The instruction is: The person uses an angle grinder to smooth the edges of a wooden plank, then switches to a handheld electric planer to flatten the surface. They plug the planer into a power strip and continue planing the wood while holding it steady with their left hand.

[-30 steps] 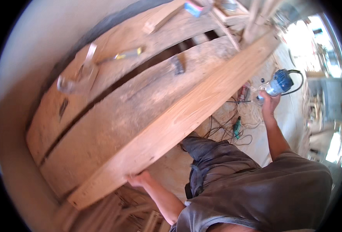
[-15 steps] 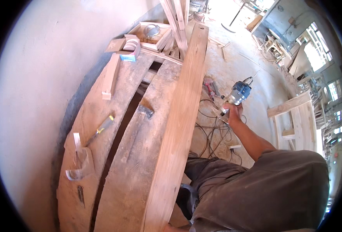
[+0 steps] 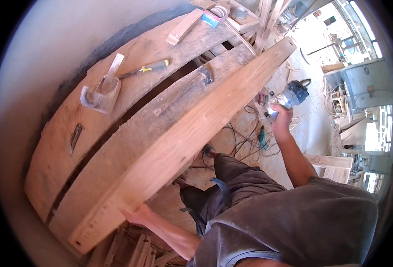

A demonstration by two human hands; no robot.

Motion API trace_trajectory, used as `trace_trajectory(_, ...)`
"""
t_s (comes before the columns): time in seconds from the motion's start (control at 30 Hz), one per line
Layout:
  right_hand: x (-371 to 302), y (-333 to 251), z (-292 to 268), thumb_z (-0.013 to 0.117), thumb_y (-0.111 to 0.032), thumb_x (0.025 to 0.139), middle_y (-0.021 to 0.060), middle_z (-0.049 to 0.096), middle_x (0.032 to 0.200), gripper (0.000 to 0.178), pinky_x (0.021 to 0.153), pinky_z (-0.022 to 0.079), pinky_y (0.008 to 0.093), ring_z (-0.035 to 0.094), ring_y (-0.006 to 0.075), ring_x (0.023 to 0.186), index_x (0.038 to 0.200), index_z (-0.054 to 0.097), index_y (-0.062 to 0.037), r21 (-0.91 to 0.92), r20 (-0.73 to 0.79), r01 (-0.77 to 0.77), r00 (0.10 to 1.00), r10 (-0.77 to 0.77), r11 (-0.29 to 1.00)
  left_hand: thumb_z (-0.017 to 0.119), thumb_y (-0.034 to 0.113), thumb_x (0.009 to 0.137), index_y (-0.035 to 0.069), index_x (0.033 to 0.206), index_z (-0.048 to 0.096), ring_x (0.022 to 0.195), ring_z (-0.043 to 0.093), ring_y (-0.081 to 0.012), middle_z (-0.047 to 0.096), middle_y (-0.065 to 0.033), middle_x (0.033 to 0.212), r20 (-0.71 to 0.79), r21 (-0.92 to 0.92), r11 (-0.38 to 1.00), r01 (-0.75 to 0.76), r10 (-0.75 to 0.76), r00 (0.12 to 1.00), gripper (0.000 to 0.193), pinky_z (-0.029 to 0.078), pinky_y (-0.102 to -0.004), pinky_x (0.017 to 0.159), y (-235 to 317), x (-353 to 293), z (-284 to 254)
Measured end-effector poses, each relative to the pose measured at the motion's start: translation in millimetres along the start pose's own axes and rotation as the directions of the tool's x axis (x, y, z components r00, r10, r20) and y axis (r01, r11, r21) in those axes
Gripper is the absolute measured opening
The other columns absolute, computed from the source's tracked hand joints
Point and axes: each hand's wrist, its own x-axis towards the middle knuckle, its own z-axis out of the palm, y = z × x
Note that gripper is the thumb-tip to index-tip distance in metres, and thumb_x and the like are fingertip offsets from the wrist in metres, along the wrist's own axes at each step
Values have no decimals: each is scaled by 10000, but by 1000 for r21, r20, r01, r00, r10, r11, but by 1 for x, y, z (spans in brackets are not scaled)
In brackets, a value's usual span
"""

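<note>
A long, pale wooden plank (image 3: 183,138) lies slantwise along the bench's near side, with a row of small marks by its lower-left end. My left hand (image 3: 138,215) is at the plank's near edge, fingers stretched out and touching it. Off the plank's far right, my right hand (image 3: 282,119) is wrapped round a handheld router (image 3: 295,93) with a dark blue motor housing and metal body. The router is tilted in the air; its base is partly hidden.
On the rough bench (image 3: 129,147), split by a long gap, lie a hammer (image 3: 183,89), a yellow-and-grey-handled chisel (image 3: 154,65), a cut plastic container (image 3: 100,95), a wood block (image 3: 184,27) and a small box (image 3: 215,17). Cables (image 3: 245,142) and a green tool (image 3: 262,138) lie on the floor.
The view has turned, so the plank now slants more. My left hand, barely showing at the lower edge before, is now in full view at the plank. The router stays in my right hand.
</note>
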Motion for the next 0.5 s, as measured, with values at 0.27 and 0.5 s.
trace_trajectory(0.27, -23, 53, 113, 793, -18, 622, 85, 656, 1039, 660, 783, 572, 339, 673, 209, 898, 1224, 522, -20, 34, 415, 16, 909, -29, 999, 551, 501, 1009, -34, 1478, 462, 1322, 539, -310, 497, -170, 1515, -340, 484, 872, -79, 271, 901, 717, 428, -431, 1131, -56, 17, 55)
trace_trajectory(0.5, -2, 114, 174, 850, -116, 635, 36, 631, 1040, 596, 796, 560, 295, 635, 153, 915, 1148, 557, -34, 78, 771, -51, 636, -28, 996, 586, 563, 950, -96, 1433, 494, 1287, 559, -329, 523, -200, 1483, -472, 591, 804, -68, 413, 779, 822, 438, -423, 1118, -79, 12, 77)
